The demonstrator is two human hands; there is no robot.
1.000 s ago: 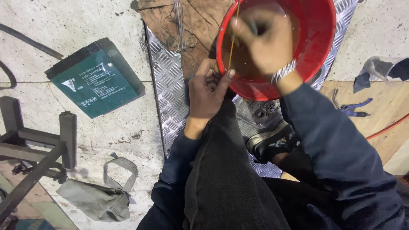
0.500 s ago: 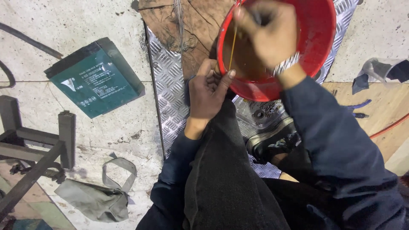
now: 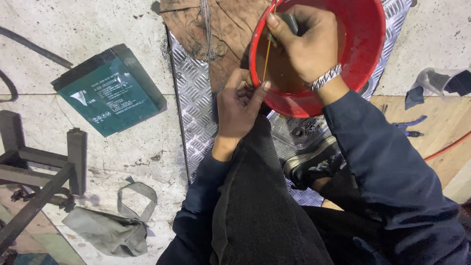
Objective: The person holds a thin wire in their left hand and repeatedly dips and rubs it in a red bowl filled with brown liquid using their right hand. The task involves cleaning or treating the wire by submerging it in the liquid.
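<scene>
We judge the rubbing step underway: right hand (image 3: 309, 46) closed on a dark piece over the red basin (image 3: 363, 59), left hand (image 3: 238, 105) pinching the thin wire (image 3: 266, 54), needing steady tension next.

Green flat battery (image 3: 110, 91) lying on the concrete floor (image 3: 59, 29), left. Dark metal frame (image 3: 37, 169) at lower left, grey cloth bag with strap (image 3: 110, 223) just beside it. Diamond-pattern metal plate (image 3: 196, 105) centre, brown worn board (image 3: 225, 27) above it. Blue-handled pliers (image 3: 409, 125) on the wooden panel (image 3: 441, 122) at right, orange cable (image 3: 449, 147) near, crumpled grey rag (image 3: 434, 83) above.
</scene>
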